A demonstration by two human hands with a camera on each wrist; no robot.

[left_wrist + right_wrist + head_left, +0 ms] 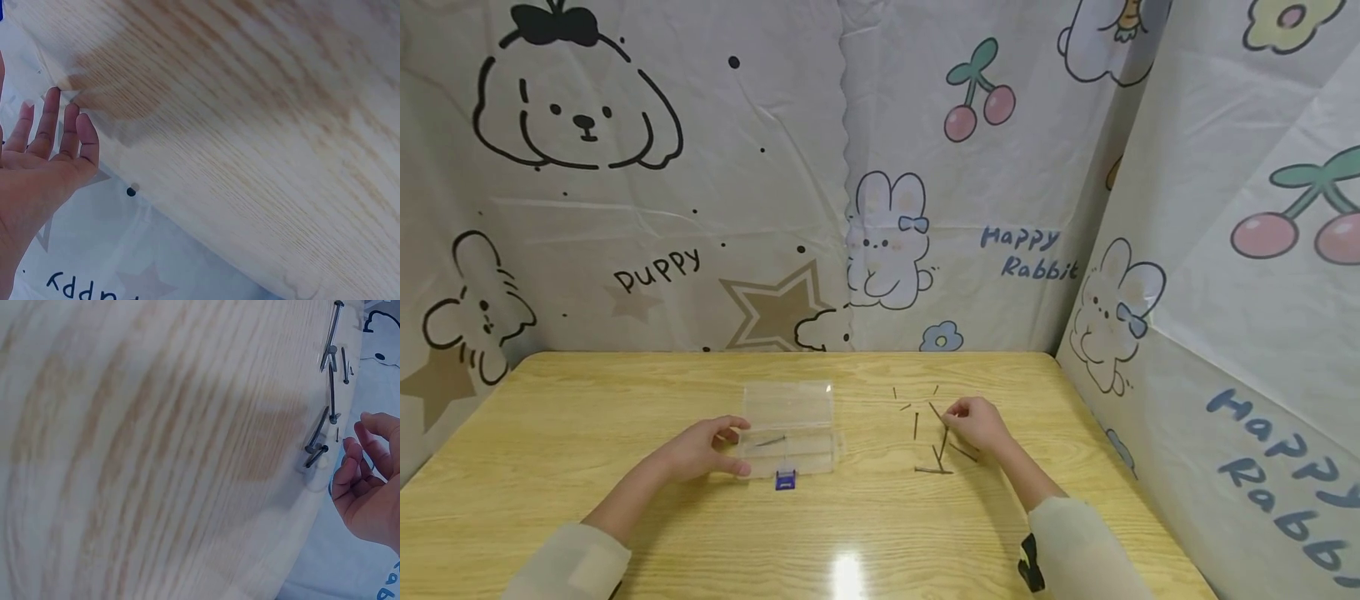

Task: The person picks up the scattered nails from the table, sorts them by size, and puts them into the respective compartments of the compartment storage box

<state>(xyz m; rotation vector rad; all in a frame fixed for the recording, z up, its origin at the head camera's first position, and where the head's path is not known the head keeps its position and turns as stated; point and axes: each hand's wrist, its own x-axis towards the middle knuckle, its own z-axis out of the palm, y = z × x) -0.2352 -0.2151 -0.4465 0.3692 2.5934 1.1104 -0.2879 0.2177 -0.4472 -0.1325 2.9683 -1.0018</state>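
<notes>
A clear plastic box (pixel 788 406) lies with its lid folded back, and a single nail (pixel 771 442) is inside its front part. My left hand (pixel 703 446) holds the box by its left end, thumb near the front corner and fingers near the hinge; the left wrist view shows this hand (pixel 47 156) but not the box. Several nails (pixel 945 446) of different lengths lie to the right of the box. Over them is my right hand (pixel 977 423), fingers loosely bent. In the right wrist view this hand (pixel 372 484) shows nothing between its fingertips, beside the nails (pixel 332 394).
A blue latch (pixel 786 480) sits on the box's front edge. Short nails (pixel 906 407) lie farther back on the wooden table (pixel 700 542). Printed cloth (pixel 775 208) hangs behind the table and along its right side.
</notes>
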